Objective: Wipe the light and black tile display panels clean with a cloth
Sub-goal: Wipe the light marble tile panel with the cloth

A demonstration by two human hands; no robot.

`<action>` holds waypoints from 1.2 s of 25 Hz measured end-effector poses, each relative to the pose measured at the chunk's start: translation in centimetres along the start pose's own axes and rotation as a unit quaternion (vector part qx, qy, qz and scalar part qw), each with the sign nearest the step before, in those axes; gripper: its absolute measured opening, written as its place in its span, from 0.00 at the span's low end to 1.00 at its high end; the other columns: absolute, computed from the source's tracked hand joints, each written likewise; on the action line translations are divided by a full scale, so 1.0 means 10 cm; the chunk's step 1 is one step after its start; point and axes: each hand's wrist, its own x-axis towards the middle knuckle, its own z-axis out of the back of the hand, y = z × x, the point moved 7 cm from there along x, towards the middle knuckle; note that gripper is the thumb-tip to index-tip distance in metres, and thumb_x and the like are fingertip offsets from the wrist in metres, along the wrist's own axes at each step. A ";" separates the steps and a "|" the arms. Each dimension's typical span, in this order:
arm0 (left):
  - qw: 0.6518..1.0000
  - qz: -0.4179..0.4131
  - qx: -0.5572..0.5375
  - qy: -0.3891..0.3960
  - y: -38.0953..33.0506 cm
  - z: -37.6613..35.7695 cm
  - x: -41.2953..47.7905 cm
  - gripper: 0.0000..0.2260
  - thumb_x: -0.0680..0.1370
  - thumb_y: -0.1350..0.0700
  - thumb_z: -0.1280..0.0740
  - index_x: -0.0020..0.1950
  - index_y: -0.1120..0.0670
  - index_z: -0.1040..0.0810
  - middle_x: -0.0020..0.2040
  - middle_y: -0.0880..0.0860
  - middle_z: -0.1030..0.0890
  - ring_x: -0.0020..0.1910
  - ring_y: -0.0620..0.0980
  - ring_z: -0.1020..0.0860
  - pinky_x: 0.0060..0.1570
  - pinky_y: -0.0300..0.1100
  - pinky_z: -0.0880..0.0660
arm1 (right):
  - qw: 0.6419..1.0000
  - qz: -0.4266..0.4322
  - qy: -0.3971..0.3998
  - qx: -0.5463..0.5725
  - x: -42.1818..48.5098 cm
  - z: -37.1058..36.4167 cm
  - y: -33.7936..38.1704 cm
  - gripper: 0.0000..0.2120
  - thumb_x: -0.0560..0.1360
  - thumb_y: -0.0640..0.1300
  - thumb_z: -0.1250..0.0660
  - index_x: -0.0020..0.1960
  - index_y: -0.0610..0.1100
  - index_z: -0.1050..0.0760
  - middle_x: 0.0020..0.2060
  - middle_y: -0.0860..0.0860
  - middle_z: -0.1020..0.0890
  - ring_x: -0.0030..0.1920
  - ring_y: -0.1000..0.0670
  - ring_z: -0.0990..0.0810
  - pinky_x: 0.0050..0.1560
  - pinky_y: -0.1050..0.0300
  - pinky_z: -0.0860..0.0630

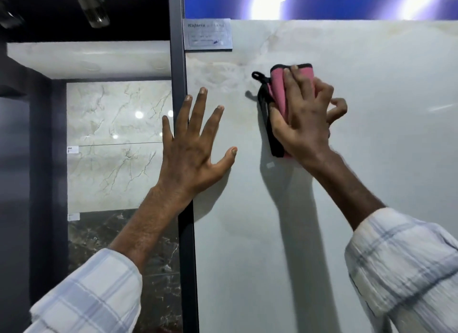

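Pale glossy tile, faintly veined in beige, fills our view from twelve round to five o'clock: this is the light tile panel (359, 171), standing upright in front of us. Along its top, at one o'clock, runs a lit blue sign (409, 7) with large white letters cut off by the upper edge, so we cannot read them whole. At nine o'clock, further back, stand cream marble-look tiles (119, 124) with thin brown veins, and below them, at seven o'clock, a dark veined tile (119, 241). A dark frame strip (178, 59) runs from top to bottom along the light panel's left edge. Our forearms reach up out of white-and-blue checked sleeves (94, 295).

Our left hand (190, 156), near the centre, lies flat with its fingers straight and spread wide apart, the palm across the frame strip and the fingertips on the light panel. Our right hand (304, 124), at two o'clock, presses a folded pink cloth (278, 89) with black edging against the light panel. Two fingers lie over the cloth, the thumb grips its left side, and the last fingers curl loosely to the right. A black hanging loop (256, 75) sticks out at the cloth's upper left.

At twelve o'clock a silver label plate (207, 34) in the panel's top left corner reads "Kajaria"; its smaller lines are too blurred to read. A small white sticker (270, 164) sits on the panel just below the cloth.
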 end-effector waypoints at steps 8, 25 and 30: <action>1.000 0.010 0.013 -0.005 0.04 -0.05 0.16 0.36 0.78 0.34 0.42 0.81 0.52 0.35 0.86 0.52 0.48 0.85 0.57 0.51 0.75 0.73 0.44 | 0.999 0.041 0.011 0.007 0.53 -0.03 0.09 0.34 0.76 0.59 0.44 0.80 0.51 0.38 0.78 0.54 0.35 0.71 0.41 0.36 0.58 0.42 0.43; 0.996 -0.010 0.082 -0.029 -0.02 -0.09 0.38 0.35 0.78 0.35 0.44 0.82 0.52 0.34 0.85 0.54 0.42 0.84 0.57 0.46 0.71 0.75 0.44 | 0.996 0.085 0.005 -0.010 1.46 -0.13 0.36 0.35 0.75 0.60 0.46 0.80 0.50 0.38 0.77 0.52 0.33 0.70 0.38 0.34 0.59 0.40 0.39; 0.996 -0.009 0.083 -0.027 -0.01 -0.08 0.39 0.35 0.79 0.34 0.45 0.82 0.52 0.34 0.85 0.54 0.42 0.84 0.57 0.46 0.71 0.76 0.44 | 0.976 0.217 0.011 0.003 1.36 -0.14 0.48 0.37 0.74 0.63 0.48 0.80 0.51 0.37 0.77 0.52 0.31 0.70 0.39 0.33 0.58 0.43 0.37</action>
